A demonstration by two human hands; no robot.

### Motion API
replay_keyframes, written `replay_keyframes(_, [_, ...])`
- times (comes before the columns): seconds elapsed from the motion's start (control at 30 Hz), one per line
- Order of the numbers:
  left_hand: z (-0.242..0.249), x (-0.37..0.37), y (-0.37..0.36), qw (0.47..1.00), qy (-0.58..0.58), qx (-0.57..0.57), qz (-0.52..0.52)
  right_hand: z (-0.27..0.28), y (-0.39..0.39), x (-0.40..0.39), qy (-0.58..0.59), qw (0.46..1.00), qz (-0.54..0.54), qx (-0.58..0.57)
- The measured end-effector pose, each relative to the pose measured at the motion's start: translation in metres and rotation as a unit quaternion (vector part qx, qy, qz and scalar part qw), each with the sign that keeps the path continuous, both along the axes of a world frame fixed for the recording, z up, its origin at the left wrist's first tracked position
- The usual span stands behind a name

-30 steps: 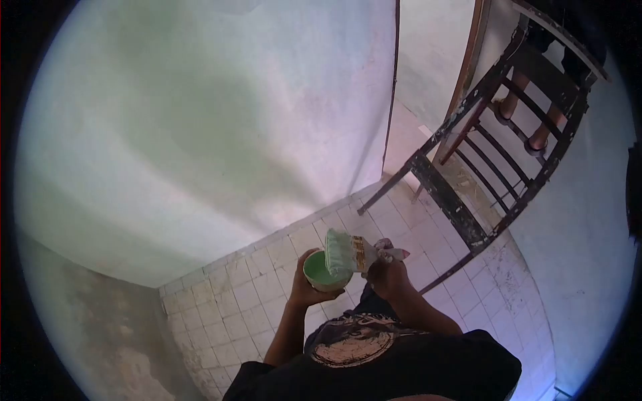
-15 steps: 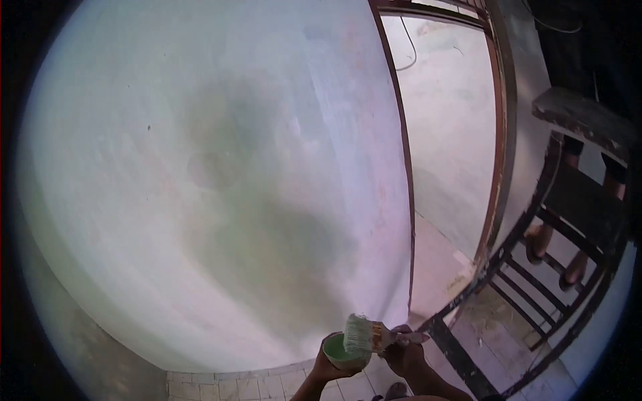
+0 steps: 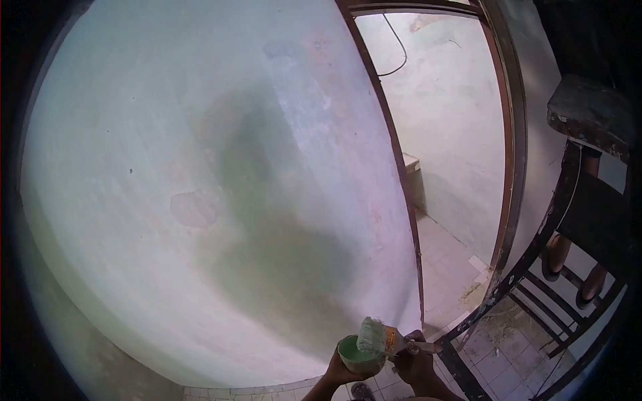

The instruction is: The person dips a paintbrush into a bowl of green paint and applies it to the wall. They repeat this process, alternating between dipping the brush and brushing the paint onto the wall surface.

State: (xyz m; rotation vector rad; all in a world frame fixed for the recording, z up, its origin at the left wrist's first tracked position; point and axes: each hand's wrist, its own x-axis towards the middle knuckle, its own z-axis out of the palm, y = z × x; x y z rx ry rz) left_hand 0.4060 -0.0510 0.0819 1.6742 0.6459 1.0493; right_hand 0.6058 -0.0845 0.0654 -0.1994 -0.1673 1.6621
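My left hand [image 3: 339, 369] cups a small green bowl [image 3: 352, 361] near the bottom of the view, its mouth tilted up and pale green inside. Wrapped round the handle of a wide paintbrush [image 3: 390, 339] is my right hand [image 3: 416, 361]. The brush's thick bristles [image 3: 371, 336], coated whitish green, lie over the right side of the bowl's rim. Behind both hands rises a pale, patchily painted wall [image 3: 154, 281] that carries a dark shadow.
Right of the wall, a brown-framed doorway [image 3: 515, 134] opens onto a pale room. A dark, paint-spattered ladder-like frame [image 3: 528, 257] stands at the right, with a person's legs [image 3: 558, 254] behind it. Tiles [image 3: 515, 367] cover the floor.
The view has shifted, so the doorway and frame sit differently. Both hands appear slightly farther right, still holding the bowl and paintbrush, with the bristles still over the bowl.
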Motion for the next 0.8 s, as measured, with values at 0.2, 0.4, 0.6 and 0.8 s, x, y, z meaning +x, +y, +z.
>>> replay_keyframes(0.2, [0.012, 0.015, 0.033, 1.0, -0.016, -0.02, -0.014, 0.023, 0.034, 0.001, -0.013, 0.997, -0.077, -0.004])
replay_keyframes(0.4, [0.037, 0.022, 0.075, 1.0, -0.006, 0.013, 0.0, 0.095, 0.089, 0.007, -0.028, 0.985, -0.166, 0.031])
replay_keyframes(0.6, [0.065, 0.008, 0.109, 0.997, -0.061, 0.048, -0.005, 0.204, 0.173, 0.021, -0.111, 0.94, -0.274, 0.17])
replay_keyframes(0.8, [0.067, -0.03, 0.131, 0.995, -0.086, 0.059, 0.004, 0.36, 0.274, 0.032, -0.056, 0.886, -0.368, 0.277])
